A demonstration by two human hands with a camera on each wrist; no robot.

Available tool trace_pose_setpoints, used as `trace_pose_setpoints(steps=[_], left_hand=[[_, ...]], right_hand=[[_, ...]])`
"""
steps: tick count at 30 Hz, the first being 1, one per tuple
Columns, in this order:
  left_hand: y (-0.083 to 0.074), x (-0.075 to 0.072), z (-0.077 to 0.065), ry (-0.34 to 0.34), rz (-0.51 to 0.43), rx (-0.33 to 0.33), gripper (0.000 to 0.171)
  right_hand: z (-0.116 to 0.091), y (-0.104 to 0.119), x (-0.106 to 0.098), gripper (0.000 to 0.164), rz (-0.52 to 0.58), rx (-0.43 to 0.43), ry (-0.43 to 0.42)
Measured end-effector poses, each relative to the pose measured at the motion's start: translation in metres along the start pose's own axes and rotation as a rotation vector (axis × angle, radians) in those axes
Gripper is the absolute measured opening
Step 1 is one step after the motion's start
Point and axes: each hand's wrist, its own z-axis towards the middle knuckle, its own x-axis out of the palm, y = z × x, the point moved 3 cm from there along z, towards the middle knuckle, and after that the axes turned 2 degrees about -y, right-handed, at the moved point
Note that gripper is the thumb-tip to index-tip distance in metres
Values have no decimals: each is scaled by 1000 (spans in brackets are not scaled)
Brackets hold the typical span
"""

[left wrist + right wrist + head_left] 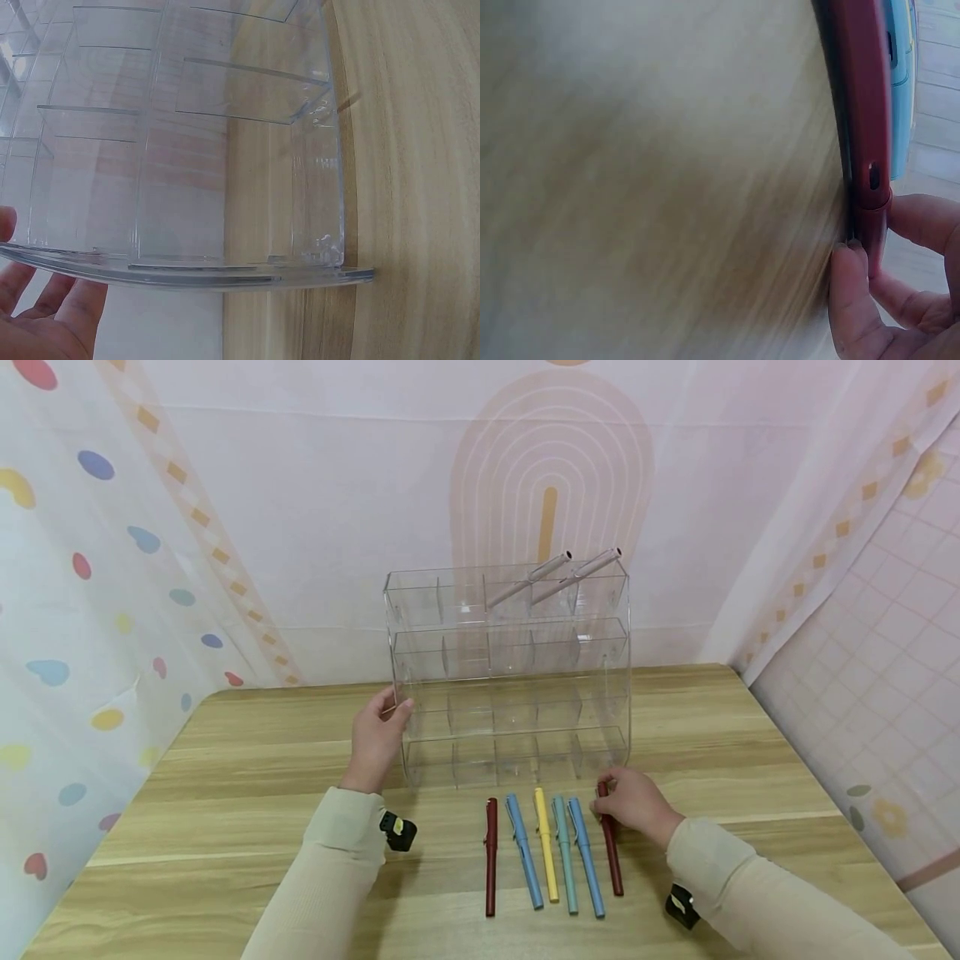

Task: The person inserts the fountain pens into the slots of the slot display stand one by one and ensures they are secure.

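Observation:
A clear acrylic pen rack (513,689) with rows of compartments stands upright on the table. My left hand (377,735) grips its left side panel, thumb on one face and fingers behind, as the left wrist view also shows at the panel edge (187,276). At the front right, my right hand (636,802) pinches the capped end of a dark red pen (612,852) lying on the table; the right wrist view shows thumb and fingers around that pen (864,112). Left of it lie blue pens (587,860), a green pen (566,856), a yellow pen (547,847) and another dark red pen (491,860).
Two pale pens (576,577) lean in the rack's top row, toward the right. The wooden table (225,827) ends at a patterned curtain (337,510) behind the rack and along both sides.

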Motion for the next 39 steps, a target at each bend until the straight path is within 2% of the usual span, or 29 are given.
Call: trace_pose_setpoints(steps=[7,13,18,29,39], left_hand=[[1,0,0,13,9,-11,43],[3,1,0,17,1,-19,43],[3,1,0,17,-1,-17,44],[2,0,0,10,1,-12,44],[2,0,0,11,10,-13,44]], right_hand=[[-1,1,-1,32,42,3,7],[-1,0,-4,36,134,36,18],[-4,0,-9,35,196,23,-4],[-9,6,-32,36,268,17,-62],[-13,22,-56,42,387,-7,-143]])
